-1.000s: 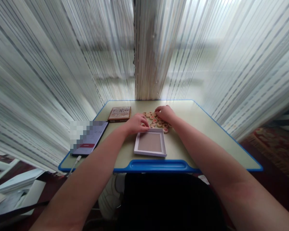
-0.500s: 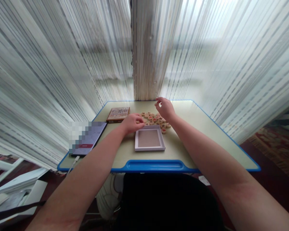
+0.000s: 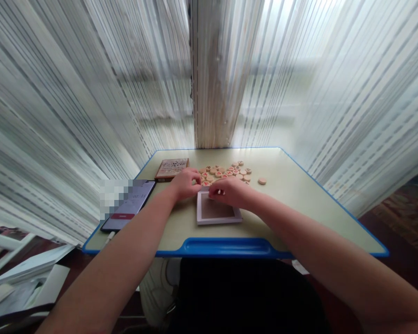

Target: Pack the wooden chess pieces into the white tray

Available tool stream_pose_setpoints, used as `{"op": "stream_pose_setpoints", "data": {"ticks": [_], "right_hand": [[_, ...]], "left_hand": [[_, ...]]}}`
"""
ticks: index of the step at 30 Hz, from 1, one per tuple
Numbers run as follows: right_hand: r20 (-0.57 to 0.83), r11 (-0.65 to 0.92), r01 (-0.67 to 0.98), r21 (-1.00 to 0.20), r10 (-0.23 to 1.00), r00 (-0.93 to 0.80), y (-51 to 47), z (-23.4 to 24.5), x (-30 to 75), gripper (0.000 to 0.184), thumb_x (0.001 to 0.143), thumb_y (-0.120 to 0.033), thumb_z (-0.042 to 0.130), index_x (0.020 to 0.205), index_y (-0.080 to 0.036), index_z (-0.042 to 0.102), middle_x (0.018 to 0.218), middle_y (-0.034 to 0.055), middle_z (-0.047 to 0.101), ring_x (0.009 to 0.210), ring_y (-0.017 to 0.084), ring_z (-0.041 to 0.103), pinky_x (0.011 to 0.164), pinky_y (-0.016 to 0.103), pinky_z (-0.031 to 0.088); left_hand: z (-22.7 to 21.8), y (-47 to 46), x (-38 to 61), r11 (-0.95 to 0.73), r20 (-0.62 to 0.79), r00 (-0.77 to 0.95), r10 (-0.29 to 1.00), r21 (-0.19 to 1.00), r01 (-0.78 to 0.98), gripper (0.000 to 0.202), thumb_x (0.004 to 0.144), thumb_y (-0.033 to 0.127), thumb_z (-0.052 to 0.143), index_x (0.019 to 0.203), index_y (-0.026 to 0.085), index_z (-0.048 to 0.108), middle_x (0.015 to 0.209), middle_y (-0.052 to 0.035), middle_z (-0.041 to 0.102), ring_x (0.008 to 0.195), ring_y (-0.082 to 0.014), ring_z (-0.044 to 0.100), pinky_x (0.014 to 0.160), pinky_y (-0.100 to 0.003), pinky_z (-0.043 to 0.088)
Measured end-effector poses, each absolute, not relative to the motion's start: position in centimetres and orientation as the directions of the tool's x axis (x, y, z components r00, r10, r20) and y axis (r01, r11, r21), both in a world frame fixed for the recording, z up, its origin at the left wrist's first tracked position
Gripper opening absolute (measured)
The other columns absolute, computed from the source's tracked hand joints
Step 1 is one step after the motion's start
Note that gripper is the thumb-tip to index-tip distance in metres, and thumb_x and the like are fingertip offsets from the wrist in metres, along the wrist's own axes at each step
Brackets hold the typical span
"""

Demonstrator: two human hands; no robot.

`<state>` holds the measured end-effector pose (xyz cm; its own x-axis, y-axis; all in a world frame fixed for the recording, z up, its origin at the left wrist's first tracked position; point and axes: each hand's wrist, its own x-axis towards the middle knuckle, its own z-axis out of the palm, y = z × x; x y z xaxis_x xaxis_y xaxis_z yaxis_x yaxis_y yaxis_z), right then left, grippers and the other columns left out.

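Note:
A shallow white box tray (image 3: 218,218) with a brown floor lies on the desk near me. Just beyond it is a scatter of several round wooden game pieces (image 3: 226,170) with red or dark marks, and one piece (image 3: 262,181) lies apart to the right. My left hand (image 3: 185,183) rests curled at the tray's far left corner, its fingertips among the nearest pieces. My right hand (image 3: 230,191) hovers over the tray's far edge, fingers pinched together on something small that I cannot make out.
The desk (image 3: 299,195) is pale green with a blue rim and a blue groove along its front edge. A patterned brown box lid (image 3: 172,169) lies at the back left. A phone (image 3: 130,204) with a lit screen lies at the left edge. Striped curtains surround the desk.
My right hand came back from the far side of the pile, where it was raised, down to the tray's far edge. My left hand stayed at the tray's corner. The view shifted slightly.

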<state>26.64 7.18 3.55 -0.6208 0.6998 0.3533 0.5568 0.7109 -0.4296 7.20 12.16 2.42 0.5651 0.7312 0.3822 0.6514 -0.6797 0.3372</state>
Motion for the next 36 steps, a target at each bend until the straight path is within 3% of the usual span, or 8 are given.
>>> {"op": "stream_pose_setpoints", "data": {"ticks": [4, 10, 16, 22, 27, 31, 36], "right_hand": [[0.346, 0.74, 0.572, -0.353, 0.671, -0.656, 7.4, 3.3, 26.8, 0.012, 0.075, -0.01, 0.06, 0.074, -0.017, 0.07, 0.076, 0.0023, 0.07, 0.069, 0.013, 0.059, 0.07, 0.023, 0.043], [0.338, 0.731, 0.648, -0.215, 0.678, -0.653, 7.3, 3.5, 27.1, 0.015, 0.079, -0.017, 0.057, 0.08, -0.016, 0.072, 0.083, 0.006, 0.07, 0.077, 0.017, 0.055, 0.078, 0.029, 0.041], [0.247, 0.695, 0.686, -0.213, 0.718, -0.651, 7.0, 4.0, 28.0, 0.022, 0.071, -0.013, 0.06, 0.087, -0.021, 0.072, 0.087, 0.0042, 0.068, 0.083, 0.019, 0.054, 0.075, 0.029, 0.042], [0.218, 0.692, 0.694, -0.197, 0.721, -0.657, 7.2, 3.9, 28.0, 0.016, 0.079, -0.025, 0.058, 0.086, -0.021, 0.072, 0.083, 0.005, 0.067, 0.08, 0.018, 0.054, 0.068, 0.027, 0.039], [0.229, 0.667, 0.73, -0.15, 0.742, -0.631, 6.7, 4.3, 27.6, 0.016, 0.075, -0.023, 0.06, 0.088, -0.021, 0.07, 0.085, 0.0045, 0.067, 0.083, 0.019, 0.055, 0.067, 0.026, 0.038], [0.217, 0.608, 0.78, -0.148, 0.79, -0.574, 6.4, 4.3, 27.5, 0.018, 0.077, -0.033, 0.058, 0.084, -0.021, 0.069, 0.084, 0.0045, 0.067, 0.08, 0.018, 0.057, 0.061, 0.026, 0.036], [0.183, 0.65, 0.751, -0.116, 0.757, -0.627, 6.4, 4.2, 27.6, 0.02, 0.08, -0.028, 0.054, 0.093, -0.028, 0.07, 0.088, 0.0025, 0.068, 0.082, 0.018, 0.058, 0.062, 0.026, 0.035]], "left_hand": [[2.3, 12.2, 7.0, -0.701, 0.376, 0.598, 0.708, 0.263, 0.663, 0.011, 0.064, 0.017, 0.055, 0.055, 0.015, 0.062, 0.072, -0.0047, 0.06, 0.075, -0.018, 0.054, 0.073, -0.03, 0.042], [2.4, 12.1, 7.1, -0.709, 0.369, 0.611, 0.7, 0.256, 0.657, 0.011, 0.065, 0.017, 0.054, 0.056, 0.015, 0.061, 0.071, -0.0047, 0.059, 0.074, -0.0174, 0.053, 0.069, -0.028, 0.04], [2.3, 12.2, 7.4, -0.714, 0.363, 0.615, 0.7, 0.322, 0.622, 0.012, 0.062, 0.014, 0.054, 0.052, 0.015, 0.06, 0.07, -0.0032, 0.058, 0.072, -0.0158, 0.053, 0.069, -0.027, 0.042], [2.3, 12.4, 7.7, -0.72, 0.402, 0.598, 0.694, 0.387, 0.575, 0.015, 0.063, 0.012, 0.054, 0.054, 0.015, 0.065, 0.069, -0.0032, 0.061, 0.071, -0.0146, 0.055, 0.07, -0.027, 0.043], [2.3, 12.1, 8.1, -0.729, 0.383, 0.621, 0.684, 0.385, 0.566, 0.018, 0.064, 0.011, 0.053, 0.054, 0.015, 0.067, 0.068, -0.0035, 0.06, 0.07, -0.0142, 0.055, 0.069, -0.026, 0.043], [2.5, 11.8, 8.4, -0.709, 0.342, 0.625, 0.701, 0.423, 0.564, 0.018, 0.064, 0.012, 0.053, 0.054, 0.014, 0.068, 0.068, -0.0038, 0.061, 0.069, -0.014, 0.055, 0.066, -0.025, 0.043], [3.1, 11.7, 8.5, -0.66, 0.249, 0.649, 0.719, 0.537, 0.526, 0.019, 0.065, 0.013, 0.052, 0.064, 0.015, 0.071, 0.077, -0.0026, 0.063, 0.072, -0.0126, 0.057, 0.071, -0.023, 0.044]]}}
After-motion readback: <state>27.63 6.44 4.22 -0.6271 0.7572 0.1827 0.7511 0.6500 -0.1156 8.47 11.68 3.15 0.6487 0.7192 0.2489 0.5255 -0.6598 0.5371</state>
